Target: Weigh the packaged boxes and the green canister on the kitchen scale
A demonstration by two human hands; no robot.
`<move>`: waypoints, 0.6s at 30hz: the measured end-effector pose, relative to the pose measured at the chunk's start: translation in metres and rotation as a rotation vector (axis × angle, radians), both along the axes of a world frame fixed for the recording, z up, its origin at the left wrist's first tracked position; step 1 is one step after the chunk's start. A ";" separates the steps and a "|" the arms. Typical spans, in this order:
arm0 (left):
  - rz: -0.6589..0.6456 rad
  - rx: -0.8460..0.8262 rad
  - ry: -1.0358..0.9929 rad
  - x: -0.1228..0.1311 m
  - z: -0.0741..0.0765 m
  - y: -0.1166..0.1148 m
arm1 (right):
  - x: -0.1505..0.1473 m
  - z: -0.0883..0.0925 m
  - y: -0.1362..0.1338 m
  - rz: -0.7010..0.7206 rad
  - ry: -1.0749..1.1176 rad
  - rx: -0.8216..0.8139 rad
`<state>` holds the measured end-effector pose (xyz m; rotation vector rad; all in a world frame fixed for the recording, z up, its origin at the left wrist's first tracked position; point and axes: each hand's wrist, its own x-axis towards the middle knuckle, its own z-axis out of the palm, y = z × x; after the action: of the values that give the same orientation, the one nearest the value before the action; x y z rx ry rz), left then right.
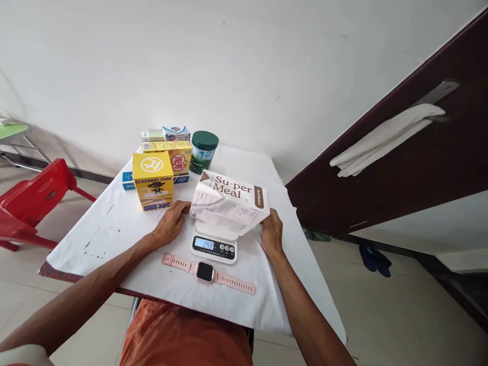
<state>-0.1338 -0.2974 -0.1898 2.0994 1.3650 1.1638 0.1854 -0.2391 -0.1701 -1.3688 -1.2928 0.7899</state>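
A white "Su-per Meal" box point(231, 201) with brown lettering sits tilted over the white kitchen scale point(196, 251), whose lit display appears to read 243. My left hand point(171, 223) has its fingertips at the box's left end, the fingers bent and close together. At the opposite end, my right hand point(272, 231) grips the box's right edge, its fingers partly hidden behind the cardboard. The box covers most of the scale's weighing plate. In front of the scale lies a pink smartwatch point(205, 272), its strap stretched out flat and its screen dark.
Beyond my left hand stand a yellow "COME ON" box point(153, 183), another yellow box point(181, 155), a blue box point(128, 181) and a green-lidded tub point(204, 151). White cloth point(110, 229) covers the table. A red chair point(38, 198) is at left, a dark door point(400, 137) at right.
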 end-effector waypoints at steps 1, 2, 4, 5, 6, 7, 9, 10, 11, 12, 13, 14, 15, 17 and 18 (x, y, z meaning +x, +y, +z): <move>0.000 0.004 0.004 0.000 0.000 0.000 | 0.002 -0.005 -0.002 0.006 0.019 -0.001; 0.002 0.003 0.008 0.000 0.001 0.000 | 0.005 -0.007 -0.003 0.011 0.033 -0.004; 0.012 -0.007 0.015 0.000 0.002 -0.001 | 0.009 -0.008 -0.003 0.025 0.029 -0.011; 0.018 -0.017 0.017 0.000 0.002 -0.001 | 0.010 -0.007 -0.002 0.031 0.015 -0.015; 0.023 -0.025 0.018 0.000 0.003 -0.002 | 0.011 -0.007 -0.002 0.031 0.004 -0.014; 0.028 -0.032 0.019 0.000 0.004 -0.002 | 0.012 -0.006 -0.002 0.028 -0.003 -0.011; 0.033 -0.039 0.020 -0.001 0.005 -0.002 | 0.011 -0.004 -0.005 0.019 -0.021 -0.016; 0.034 -0.040 0.021 -0.001 0.005 -0.002 | 0.011 -0.004 -0.006 0.013 -0.034 -0.025; 0.033 -0.041 0.023 -0.001 0.005 -0.002 | 0.010 -0.003 -0.008 0.007 -0.050 -0.035; 0.032 -0.041 0.025 -0.001 0.005 -0.002 | 0.009 -0.002 -0.010 0.000 -0.066 -0.043; 0.030 -0.040 0.027 -0.002 0.005 -0.001 | 0.009 -0.002 -0.011 -0.007 -0.080 -0.047; 0.028 -0.038 0.028 -0.002 0.004 -0.001 | 0.008 -0.002 -0.012 -0.013 -0.089 -0.047; 0.027 -0.034 0.026 -0.002 0.003 0.000 | 0.008 -0.002 -0.012 -0.015 -0.092 -0.047; 0.027 -0.025 0.018 -0.001 0.002 0.000 | 0.008 -0.002 -0.010 -0.008 -0.060 -0.059; 0.027 -0.020 0.015 -0.001 0.001 0.000 | 0.010 -0.001 -0.008 0.003 -0.015 -0.077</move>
<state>-0.1349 -0.2972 -0.1890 2.0859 1.4095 1.1427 0.1950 -0.2470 -0.1714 -1.4365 -1.2882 0.8401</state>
